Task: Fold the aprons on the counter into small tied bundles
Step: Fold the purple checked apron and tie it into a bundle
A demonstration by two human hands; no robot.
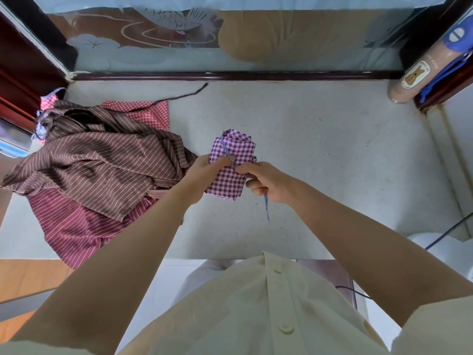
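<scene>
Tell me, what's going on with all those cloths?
A person is bundling aprons at a grey counter. Their left grip holds a folded purple checked apron, and their right grip pinches its blue-and-white tie string, which runs across the bundle. No knot shows yet. To the left lies a loose heap: a brown striped apron on top of a red striped apron, with a red checked apron behind.

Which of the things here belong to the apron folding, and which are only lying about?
Belongs to the job:
purple checked bundle, gripped by the left hand
blue striped tie, pinched by the right hand
brown striped apron
red striped apron
red checked apron

Only lying about:
pink roll with blue cap
dark cable
white round thing
</scene>
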